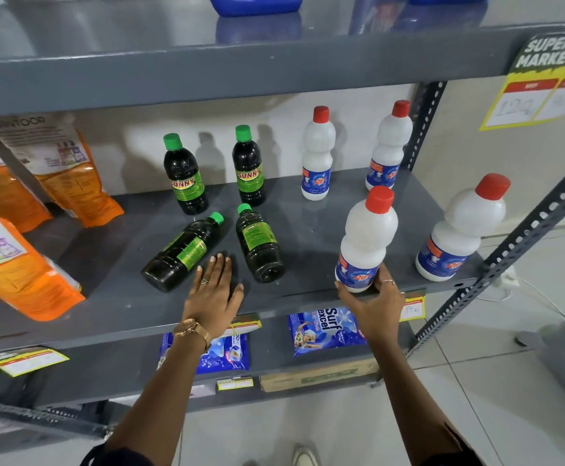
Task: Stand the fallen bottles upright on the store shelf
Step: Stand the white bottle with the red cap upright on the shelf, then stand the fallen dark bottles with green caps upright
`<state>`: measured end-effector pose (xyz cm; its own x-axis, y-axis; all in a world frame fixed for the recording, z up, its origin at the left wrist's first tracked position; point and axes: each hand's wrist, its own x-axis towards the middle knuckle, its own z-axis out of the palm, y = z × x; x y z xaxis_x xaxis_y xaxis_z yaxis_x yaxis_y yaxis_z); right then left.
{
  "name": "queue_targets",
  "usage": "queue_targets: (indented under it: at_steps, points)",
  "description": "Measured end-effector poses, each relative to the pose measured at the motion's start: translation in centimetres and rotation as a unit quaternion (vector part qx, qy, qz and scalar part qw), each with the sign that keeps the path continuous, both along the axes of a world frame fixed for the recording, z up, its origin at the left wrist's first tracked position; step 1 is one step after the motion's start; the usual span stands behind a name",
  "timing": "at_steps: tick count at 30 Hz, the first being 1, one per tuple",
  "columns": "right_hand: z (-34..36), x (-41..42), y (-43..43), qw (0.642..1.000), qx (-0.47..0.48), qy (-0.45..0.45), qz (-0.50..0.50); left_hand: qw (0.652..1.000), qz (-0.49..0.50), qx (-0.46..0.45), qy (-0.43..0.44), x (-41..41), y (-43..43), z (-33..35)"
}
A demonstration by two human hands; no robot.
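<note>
Two dark green-capped bottles lie on their sides on the grey shelf point(308, 227): one point(182, 252) points up-right, the other point(259, 245) has its cap toward the back. My left hand point(213, 292) rests flat and open on the shelf between them, fingertips close to the left fallen bottle. My right hand point(373, 302) grips the base of an upright white red-capped bottle point(367, 240) near the shelf's front edge. Two more dark bottles point(184, 174) point(248, 164) stand upright at the back. Other white bottles stand at the back point(318, 153) point(388, 146) and front right point(461, 230).
Orange refill pouches point(69, 173) point(8, 257) lean at the shelf's left. A perforated metal upright point(509, 250) bounds the right side. The shelf above point(207, 72) overhangs with blue jugs point(254, 3). Blue detergent packets point(325, 331) and a cardboard box point(318, 376) lie on the lower shelf.
</note>
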<state>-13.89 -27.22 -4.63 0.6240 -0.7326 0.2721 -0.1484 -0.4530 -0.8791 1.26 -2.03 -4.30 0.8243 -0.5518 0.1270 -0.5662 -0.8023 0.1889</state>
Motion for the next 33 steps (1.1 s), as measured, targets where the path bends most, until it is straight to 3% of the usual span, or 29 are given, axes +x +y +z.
queue_targets:
  at_steps: [3,5,7,11,14,16,18,21,27,30,33]
  points:
    - [-0.1,-0.2,0.7,1.000,0.028,-0.003,-0.012,0.999,-0.006,-0.026,0.036,-0.4,0.3,0.9]
    - [-0.4,-1.3,2.7,0.995,0.058,-0.033,-0.073,0.995,-0.017,-0.076,0.061,-1.5,1.3,2.2]
    - [-0.3,-2.6,6.7,0.992,0.028,-0.039,-0.118,0.987,-0.027,-0.156,0.011,-3.1,3.6,3.8]
    - [2.6,-0.8,13.6,0.991,-0.115,0.031,0.057,0.962,0.046,-0.254,-0.093,-3.2,9.7,5.2]
    - [5.8,5.3,13.7,0.987,-0.136,0.073,0.051,0.971,0.113,-0.205,-0.052,0.0,13.5,3.8]
    - [7.7,9.8,12.4,0.973,-0.099,0.196,0.065,0.982,0.124,-0.144,-0.004,2.1,14.5,2.7]
    - [8.4,13.5,11.2,0.936,-0.050,0.334,0.097,0.986,0.127,-0.104,0.036,3.8,14.6,1.8]
    - [7.9,15.7,10.6,0.908,-0.031,0.398,0.124,0.989,0.123,-0.072,0.050,5.2,14.2,1.2]
    - [5.6,14.7,11.8,0.981,-0.027,0.194,0.012,0.991,0.114,-0.067,0.001,5.4,14.3,0.4]
    - [4.4,14.6,12.2,0.994,-0.050,0.100,0.012,0.990,0.121,-0.066,-0.005,5.5,14.2,0.1]
    - [3.8,14.4,12.5,1.000,0.006,0.015,0.016,0.990,0.119,-0.069,-0.011,5.6,14.3,0.1]
